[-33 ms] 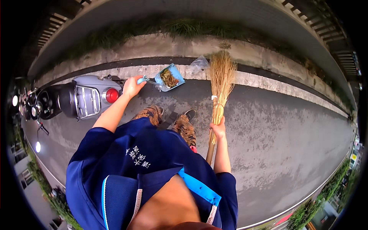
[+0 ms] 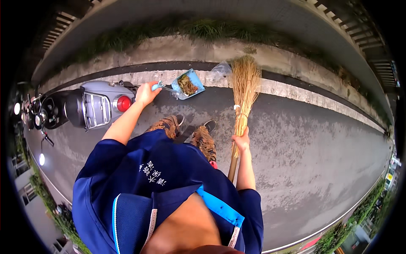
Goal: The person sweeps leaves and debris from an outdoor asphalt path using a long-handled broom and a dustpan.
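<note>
My left hand [image 2: 146, 94] is closed round the light-blue handle of a long-handled blue dustpan [image 2: 195, 78]. Brown and yellowish dry leaves [image 2: 186, 85] lie in the pan, which is held out ahead of me by the pale kerb strip. On the other side, my right hand [image 2: 242, 141] grips a straw broom [image 2: 244, 84] low on its bound bristles, where they meet the wooden stick. The bristles fan out away from me, over the kerb. A clear crumpled plastic bag [image 2: 220, 71] sits between dustpan and broom, close to the bristles.
A grey scooter [image 2: 97, 103] with a round red tail light stands at the left, close to my left forearm. Ahead run a kerb [image 2: 292, 89], a dark gutter and a low concrete ledge [image 2: 169, 48] with grass behind it. Wet-patched asphalt [image 2: 313, 156] stretches right.
</note>
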Demonstrator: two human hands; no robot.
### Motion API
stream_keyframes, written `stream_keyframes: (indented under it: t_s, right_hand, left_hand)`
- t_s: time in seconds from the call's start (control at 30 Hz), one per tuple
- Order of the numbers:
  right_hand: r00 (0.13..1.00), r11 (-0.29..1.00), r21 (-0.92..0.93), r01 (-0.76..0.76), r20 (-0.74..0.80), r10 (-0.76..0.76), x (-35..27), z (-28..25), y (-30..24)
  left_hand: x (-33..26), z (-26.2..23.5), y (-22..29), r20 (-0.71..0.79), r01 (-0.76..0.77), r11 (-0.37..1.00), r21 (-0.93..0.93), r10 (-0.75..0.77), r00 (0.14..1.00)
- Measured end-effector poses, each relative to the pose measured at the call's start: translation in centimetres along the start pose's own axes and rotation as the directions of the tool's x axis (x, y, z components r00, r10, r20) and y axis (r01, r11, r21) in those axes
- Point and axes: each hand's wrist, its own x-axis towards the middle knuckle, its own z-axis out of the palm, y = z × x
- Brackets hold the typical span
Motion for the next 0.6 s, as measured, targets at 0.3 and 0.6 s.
stream_keyframes:
  t_s: [0.3,0.6]
  right_hand:
    - [0.948,0.640,-0.762,0.096,0.265,0.174,-3.9,0.7,-3.0]
    - [0.936,0.440,-0.849,0.291,0.349,0.053,-7.8,2.0,-5.6]
  left_hand:
    - [1.3,0.3,0.3,-0.024,-0.011,1.000,0.001,0.011,1.000]
    - [-1.2,-0.8,-3.1,-0.038,0.080,0.985,-0.154,-0.087,0.995]
